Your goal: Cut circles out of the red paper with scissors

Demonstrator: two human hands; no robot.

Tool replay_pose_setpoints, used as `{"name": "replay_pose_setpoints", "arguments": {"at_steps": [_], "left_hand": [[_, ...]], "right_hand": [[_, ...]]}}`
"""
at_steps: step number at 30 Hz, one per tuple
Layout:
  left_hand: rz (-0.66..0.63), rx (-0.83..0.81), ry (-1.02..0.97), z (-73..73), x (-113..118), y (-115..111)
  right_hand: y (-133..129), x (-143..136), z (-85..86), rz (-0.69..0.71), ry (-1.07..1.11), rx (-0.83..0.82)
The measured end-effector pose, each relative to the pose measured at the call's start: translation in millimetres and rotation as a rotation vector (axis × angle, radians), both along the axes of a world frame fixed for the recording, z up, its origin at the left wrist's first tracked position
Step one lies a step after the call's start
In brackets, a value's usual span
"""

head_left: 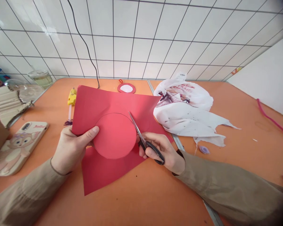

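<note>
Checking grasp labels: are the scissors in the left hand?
No, the right hand holds the scissors, while the left hand grips the red paper.

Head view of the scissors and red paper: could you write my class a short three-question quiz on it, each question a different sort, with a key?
1. Which hand holds the scissors?
2. True or false: the circle is completely cut free from the red paper.
3. What colour is the table top? A) blue B) orange C) green

Key:
1. The right hand.
2. False: it is joined along its upper edge.
3. B.
</note>
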State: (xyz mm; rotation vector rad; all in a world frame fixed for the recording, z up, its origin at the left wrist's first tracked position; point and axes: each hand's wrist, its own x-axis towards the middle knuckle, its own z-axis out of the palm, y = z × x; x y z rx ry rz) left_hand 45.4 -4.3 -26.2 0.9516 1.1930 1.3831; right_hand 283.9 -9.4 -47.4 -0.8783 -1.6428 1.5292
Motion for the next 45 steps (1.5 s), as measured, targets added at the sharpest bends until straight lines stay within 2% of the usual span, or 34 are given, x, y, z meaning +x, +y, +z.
{"name": "replay_pose_setpoints", "arguments": {"at_steps": [18,35,45], "left_hand": [[-0.005,0.035,0.022,-3.0,-4.3,-0.5],[-0.017,0.038,0.035,-2.0,-7.7,-2.2],[0.008,0.021,-0.028,0.0,-3.9,-0.6]], "right_hand": [[-0.7,-1.6,4.3,-0.013,-0.035,-0.017],[-1.0,-0.7,1.4,0.009,-0.021,-0.036],[-1.1,-0.8,0.7,-0.001,-0.036,-0.012]]}}
